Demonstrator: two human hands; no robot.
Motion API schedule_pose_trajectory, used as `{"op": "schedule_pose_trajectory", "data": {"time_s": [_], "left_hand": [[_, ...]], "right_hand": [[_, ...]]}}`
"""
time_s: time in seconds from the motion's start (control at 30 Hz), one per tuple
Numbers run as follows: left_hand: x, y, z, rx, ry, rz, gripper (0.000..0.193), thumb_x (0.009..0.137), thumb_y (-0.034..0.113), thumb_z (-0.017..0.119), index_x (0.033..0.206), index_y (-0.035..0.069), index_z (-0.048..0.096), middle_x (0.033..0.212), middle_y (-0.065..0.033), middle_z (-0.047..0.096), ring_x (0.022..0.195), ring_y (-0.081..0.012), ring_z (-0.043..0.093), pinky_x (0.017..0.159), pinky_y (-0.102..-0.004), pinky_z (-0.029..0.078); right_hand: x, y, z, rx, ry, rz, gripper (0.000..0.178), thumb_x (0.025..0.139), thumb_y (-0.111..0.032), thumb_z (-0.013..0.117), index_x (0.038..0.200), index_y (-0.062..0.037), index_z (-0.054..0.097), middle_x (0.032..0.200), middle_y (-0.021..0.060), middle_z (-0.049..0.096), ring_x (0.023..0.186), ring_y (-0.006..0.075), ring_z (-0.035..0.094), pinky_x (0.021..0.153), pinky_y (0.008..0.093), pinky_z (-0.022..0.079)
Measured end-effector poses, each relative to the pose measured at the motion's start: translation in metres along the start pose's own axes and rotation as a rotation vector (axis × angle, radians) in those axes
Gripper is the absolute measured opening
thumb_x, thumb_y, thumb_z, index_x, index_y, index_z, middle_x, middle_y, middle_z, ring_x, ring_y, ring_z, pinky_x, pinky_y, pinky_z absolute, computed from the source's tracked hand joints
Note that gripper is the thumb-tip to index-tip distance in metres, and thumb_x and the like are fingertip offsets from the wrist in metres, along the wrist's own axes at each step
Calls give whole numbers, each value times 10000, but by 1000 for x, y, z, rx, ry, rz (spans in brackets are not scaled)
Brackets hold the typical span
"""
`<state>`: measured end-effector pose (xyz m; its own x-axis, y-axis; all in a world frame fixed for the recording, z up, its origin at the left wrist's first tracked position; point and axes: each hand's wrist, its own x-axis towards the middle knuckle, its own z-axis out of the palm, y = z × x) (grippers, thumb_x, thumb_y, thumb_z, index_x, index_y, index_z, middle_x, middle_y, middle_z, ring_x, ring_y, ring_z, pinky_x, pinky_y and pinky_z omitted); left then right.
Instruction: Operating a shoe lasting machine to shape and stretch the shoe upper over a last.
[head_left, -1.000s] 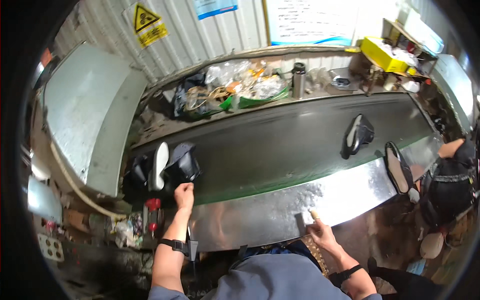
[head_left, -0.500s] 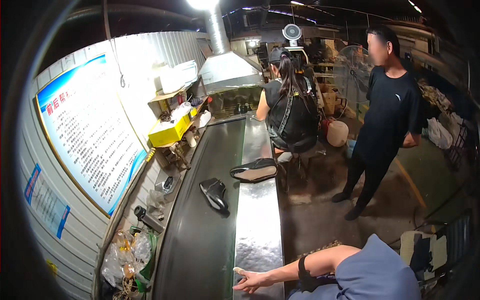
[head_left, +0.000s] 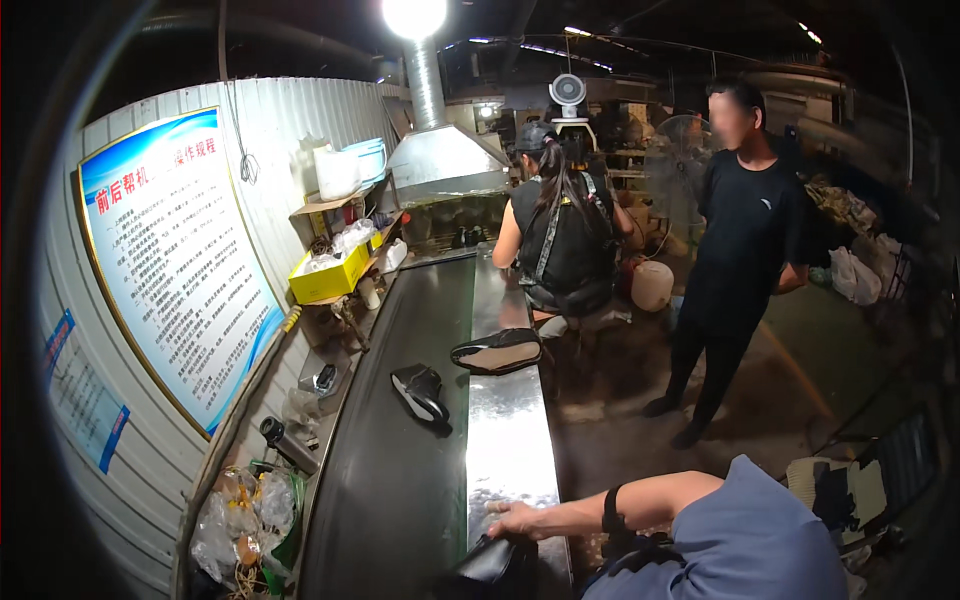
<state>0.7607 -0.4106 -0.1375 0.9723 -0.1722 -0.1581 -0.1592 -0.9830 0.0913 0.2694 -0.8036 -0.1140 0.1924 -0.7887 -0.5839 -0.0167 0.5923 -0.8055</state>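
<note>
My right hand [head_left: 512, 520] comes in from the lower right, over the bright metal strip [head_left: 508, 425]. Its fingers are closed on a shiny black shoe [head_left: 495, 565], partly cut off by the lower edge and a little blurred. My left hand is outside the view. Farther up the strip lies a black shoe on its side, its pale sole [head_left: 497, 354] facing me. To its left, another black shoe [head_left: 420, 393] rests on the dark conveyor belt [head_left: 385, 480].
Along the left wall are plastic bags [head_left: 250, 520], a dark bottle [head_left: 288, 443] and a yellow box [head_left: 335, 272]. A metal hood [head_left: 448, 157] hangs over the far end. One person [head_left: 560, 230] sits beside the bench; another [head_left: 750, 220] stands at right.
My right hand was extended over the strip with nothing in it; now it grips a black shoe near the lower edge. The view has shifted slightly; the other two shoes stay put.
</note>
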Motion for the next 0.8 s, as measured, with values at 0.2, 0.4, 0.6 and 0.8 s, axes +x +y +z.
{"op": "schedule_pose_trajectory", "data": {"time_s": [0.2, 0.4, 0.6, 0.8], "left_hand": [[-55, 23, -45, -10, -11, 108, 725, 757, 439, 751, 1372, 145, 507, 1313, -215, 516, 1202, -400, 493, 1014, -495, 394], [-134, 22, -83, 13, 39, 263, 567, 817, 401, 705, 1297, 116, 607, 1220, -179, 641, 1124, -384, 597, 981, -439, 458], [-239, 109, -84, 37, 511, 631, 677, 465, 276, 788, 1115, 134, 667, 1355, -242, 438, 1227, -434, 444, 1013, -538, 355], [-348, 188, -42, -60, 469, 1183, 548, 552, 306, 756, 1080, 201, 656, 1289, -111, 420, 1268, -328, 358, 982, -485, 289]], "right_hand": [[3, -14, -66, 166, -61, 60, 729, 799, -46, 771, 1458, -149, 478, 1125, 89, 681, 985, 163, 627, 877, 282, 490], [28, 1, -122, -179, -242, -142, 765, 778, -33, 777, 1466, -180, 477, 1043, 68, 650, 937, 144, 584, 864, 273, 468], [37, -13, -112, -208, -265, 6, 696, 821, -52, 730, 1462, -84, 461, 1261, 163, 597, 1156, 237, 543, 1043, 339, 399], [37, -23, -135, 20, -188, 58, 519, 824, 69, 692, 1322, -25, 582, 1066, 145, 693, 937, 223, 672, 848, 302, 546]]}}
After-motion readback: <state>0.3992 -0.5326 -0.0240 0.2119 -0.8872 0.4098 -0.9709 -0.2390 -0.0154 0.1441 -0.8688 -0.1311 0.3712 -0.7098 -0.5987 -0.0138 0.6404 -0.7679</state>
